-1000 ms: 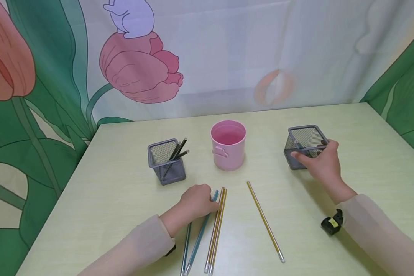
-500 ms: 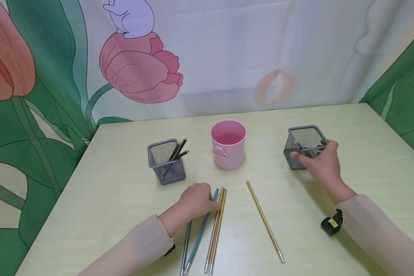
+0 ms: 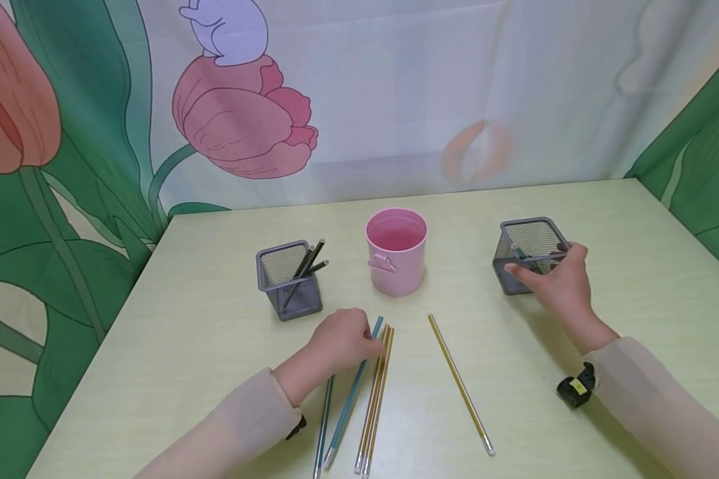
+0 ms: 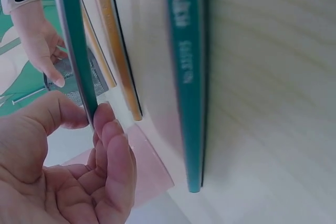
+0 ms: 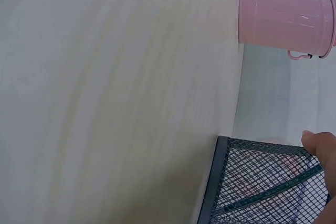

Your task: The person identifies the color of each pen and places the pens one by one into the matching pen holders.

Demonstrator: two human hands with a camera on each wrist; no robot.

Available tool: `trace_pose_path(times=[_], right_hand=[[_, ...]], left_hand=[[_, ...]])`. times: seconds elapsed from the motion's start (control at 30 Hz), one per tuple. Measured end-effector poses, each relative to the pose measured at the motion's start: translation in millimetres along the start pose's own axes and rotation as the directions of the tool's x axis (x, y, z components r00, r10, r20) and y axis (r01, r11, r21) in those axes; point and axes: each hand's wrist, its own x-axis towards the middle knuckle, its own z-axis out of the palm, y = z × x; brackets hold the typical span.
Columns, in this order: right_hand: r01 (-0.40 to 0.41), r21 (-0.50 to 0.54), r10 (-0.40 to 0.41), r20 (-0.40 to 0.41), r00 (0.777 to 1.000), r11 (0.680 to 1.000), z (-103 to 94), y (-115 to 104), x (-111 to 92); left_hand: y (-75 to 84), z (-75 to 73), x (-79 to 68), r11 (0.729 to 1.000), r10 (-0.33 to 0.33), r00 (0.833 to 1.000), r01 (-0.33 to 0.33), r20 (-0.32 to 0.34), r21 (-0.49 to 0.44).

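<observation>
My left hand (image 3: 341, 340) pinches a teal pencil (image 3: 349, 409) near its upper end, between thumb and fingertips, as the left wrist view shows. Its silver eraser end points down toward the near edge. A second teal pencil (image 4: 188, 77) lies on the table beside it. Just right of that hand, several yellow-striped pencils (image 3: 373, 412) lie side by side. At the right, my right hand (image 3: 560, 286) grips a grey mesh pen holder (image 3: 514, 285), thumb across the near side and fingers at the rim. Through the mesh a dark green pencil (image 5: 268, 192) shows inside, slanted.
A pink bucket (image 3: 397, 269) stands at the middle back of the table (image 3: 186, 372). Left of it, another mesh pen holder (image 3: 302, 305) contains several dark pencils (image 3: 304, 266). A lone yellow pencil (image 3: 461, 384) lies right of centre. A printed curtain (image 3: 383, 100) hangs behind.
My left hand has moved slightly away from me with the teal pencil, whose eraser end has parted from the other teal pencil. The right hand and its pen holder stay put.
</observation>
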Motion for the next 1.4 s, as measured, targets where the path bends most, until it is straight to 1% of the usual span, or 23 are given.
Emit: trace_pose_path(times=[0.13, 0.37, 0.67, 1.03, 1.1, 1.2, 1.33, 1.4], right_hand=[[0.001, -0.002, -0.001, 0.000, 1.000, 1.000, -0.1, 0.2, -0.4], [-0.005, -0.016, 0.005, 0.003, 1.000, 1.000, -0.2, 0.7, 0.4], [-0.007, -0.009, 0.007, 0.008, 1.000, 1.000, 0.7, 1.2, -0.1], [0.006, -0.005, -0.006, 0.005, 1.000, 1.000, 1.3, 0.1, 0.6], [0.010, -0.005, -0.010, 0.006, 1.000, 1.000, 1.3, -0.3, 0.5], [0.002, -0.006, -0.002, 0.007, 1.000, 1.000, 1.2, -0.6, 1.0], [-0.018, -0.012, 0.018, 0.006, 1.000, 1.000, 0.6, -0.4, 1.3], [-0.024, -0.013, 0.024, 0.000, 1.000, 1.000, -0.1, -0.3, 0.6]], left_hand=[[1.6, -2.8, 0.0, 1.000, 0.002, 1.000, -0.002, -0.011, -0.012], [6.8, -8.4, 2.4, 0.999, 0.004, 1.000, -0.005, -0.010, -0.039], [13.2, -15.1, 3.8, 0.995, 0.048, 0.998, -0.051, -0.034, -0.085], [19.0, -23.4, 7.6, 0.989, 0.058, 0.998, -0.061, -0.023, -0.133], [20.3, -24.6, 8.6, 0.986, 0.070, 0.997, -0.073, -0.028, -0.147], [24.3, -27.2, 9.7, 0.981, 0.105, 0.994, -0.109, -0.035, -0.160], [31.6, -31.8, 11.8, 0.972, 0.163, 0.985, -0.170, -0.055, -0.160], [35.2, -34.0, 12.5, 0.969, 0.181, 0.981, -0.189, -0.066, -0.161]])
